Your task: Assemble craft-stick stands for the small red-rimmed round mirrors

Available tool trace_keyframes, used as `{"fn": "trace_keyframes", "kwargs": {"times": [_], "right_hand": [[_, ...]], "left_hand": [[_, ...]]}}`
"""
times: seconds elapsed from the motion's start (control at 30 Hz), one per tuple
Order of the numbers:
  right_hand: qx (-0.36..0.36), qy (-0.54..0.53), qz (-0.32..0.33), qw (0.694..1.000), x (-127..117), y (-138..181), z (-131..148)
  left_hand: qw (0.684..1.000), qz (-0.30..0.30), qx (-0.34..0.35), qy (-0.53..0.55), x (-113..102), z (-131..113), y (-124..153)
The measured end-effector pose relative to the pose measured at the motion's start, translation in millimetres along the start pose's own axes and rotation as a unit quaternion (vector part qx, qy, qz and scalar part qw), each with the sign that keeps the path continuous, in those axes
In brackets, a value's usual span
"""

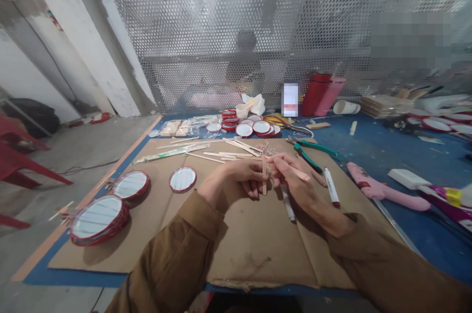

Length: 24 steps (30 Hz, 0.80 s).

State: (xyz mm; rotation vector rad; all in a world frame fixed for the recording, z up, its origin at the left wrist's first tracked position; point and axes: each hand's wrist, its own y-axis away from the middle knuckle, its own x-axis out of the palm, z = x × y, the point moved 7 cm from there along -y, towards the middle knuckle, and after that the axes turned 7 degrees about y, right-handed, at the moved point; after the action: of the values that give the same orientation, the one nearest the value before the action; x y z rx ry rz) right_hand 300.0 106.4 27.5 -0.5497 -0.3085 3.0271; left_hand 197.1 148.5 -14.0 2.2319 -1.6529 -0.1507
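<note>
My left hand (pixel 250 175) pinches a flat wooden craft stick (pixel 264 182), held upright above the cardboard sheet (pixel 243 239). Close against the stick's right side, my right hand (pixel 295 180) has its fingers pressed together. A thin pale loop or strand seems to show between the two hands, too fine to make out. Just behind the fingers lies a small heap of coloured rubber bands (pixel 272 150). More craft sticks (pixel 239 154) are scattered behind my left hand. A white marker (pixel 288 204) lies partly under my right hand, and a red-capped marker (pixel 332 187) is to its right.
Two red-rimmed round pieces with sticks (pixel 98 219) and one red-rimmed disc (pixel 183 179) lie on the left. Green-handled pliers (pixel 308 155), a pink glue gun (pixel 387 190) and a white-and-purple box (pixel 442 200) lie right. Red lids, a phone (pixel 290 100) and bottles (pixel 316 94) stand behind.
</note>
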Motion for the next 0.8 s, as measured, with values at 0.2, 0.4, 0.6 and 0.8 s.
{"fn": "trace_keyframes", "kwargs": {"times": [0.2, 0.4, 0.6, 0.8], "right_hand": [[0.010, 0.008, -0.016, 1.000, -2, 0, -2], [0.024, 0.013, -0.025, 0.999, -4, -1, -11], [0.029, 0.009, -0.027, 0.999, -5, -2, -6], [0.020, 0.031, -0.043, 0.998, -10, -2, -5]], "left_hand": [[1.000, -0.012, -0.001, -0.012, 0, -1, 1], [1.000, -0.006, 0.001, -0.004, 0, 0, 1], [1.000, -0.005, -0.002, 0.012, -1, 1, 0], [1.000, -0.016, -0.012, 0.018, -2, 3, -1]]}}
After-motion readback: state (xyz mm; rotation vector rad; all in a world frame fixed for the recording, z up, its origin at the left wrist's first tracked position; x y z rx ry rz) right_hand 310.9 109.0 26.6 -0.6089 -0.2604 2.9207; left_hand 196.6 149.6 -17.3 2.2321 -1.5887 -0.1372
